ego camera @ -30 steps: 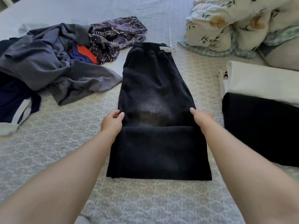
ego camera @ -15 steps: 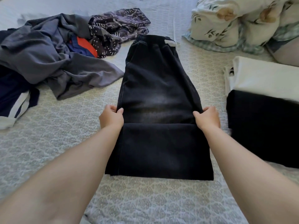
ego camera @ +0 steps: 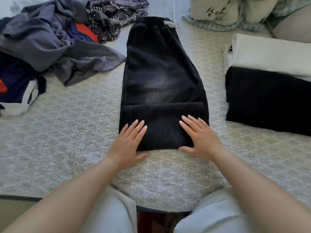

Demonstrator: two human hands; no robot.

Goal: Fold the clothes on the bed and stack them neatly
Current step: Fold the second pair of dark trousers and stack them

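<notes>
Your left hand and right hand both lie palm down, fingers straight and spread, pressing flat on the near end of the black jeans and gripping nothing. The jeans lie lengthwise in the middle of the bed, waistband at the far end, the near end folded up into a neat band under your palms. A faded grey patch shows mid-leg.
</notes>
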